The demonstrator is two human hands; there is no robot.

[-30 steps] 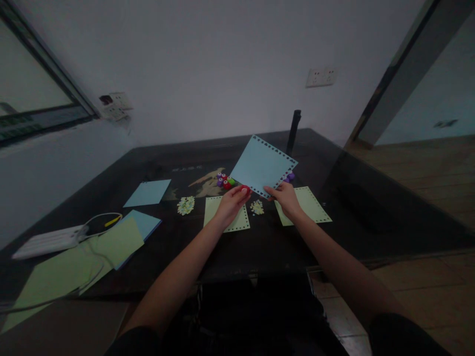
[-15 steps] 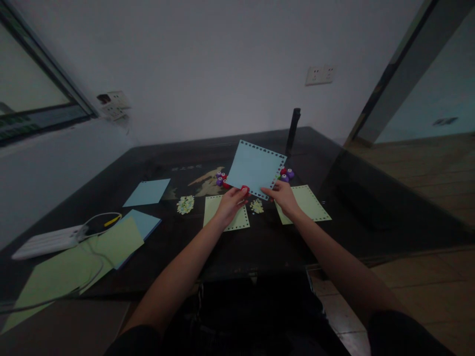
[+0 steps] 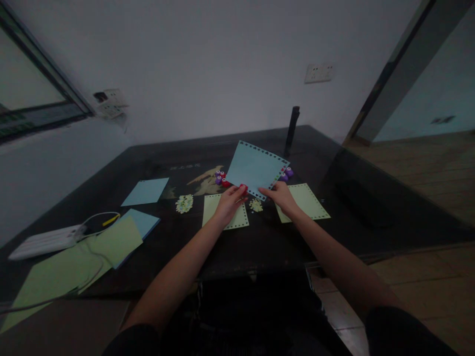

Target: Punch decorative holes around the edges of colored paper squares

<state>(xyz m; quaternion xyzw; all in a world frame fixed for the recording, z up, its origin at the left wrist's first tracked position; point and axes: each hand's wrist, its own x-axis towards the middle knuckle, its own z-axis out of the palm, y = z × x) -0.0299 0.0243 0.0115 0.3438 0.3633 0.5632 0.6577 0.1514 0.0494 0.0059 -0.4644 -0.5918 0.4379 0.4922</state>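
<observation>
Both forearms stretch forward over the dark table (image 3: 260, 247). The left hand (image 3: 228, 202) pinches a small red punch (image 3: 243, 187) onto the near edge of a blue sheet (image 3: 256, 168) held tilted above the table's middle. To its right, the right hand (image 3: 280, 195) pinches the sheet's near right corner; no writing is legible.

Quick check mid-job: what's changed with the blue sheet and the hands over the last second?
The blue punched sheet turned and dropped flatter toward the table. The left hand keeps the red punch on its near edge; the right hand still holds its corner. Green sheets unmoved.
</observation>
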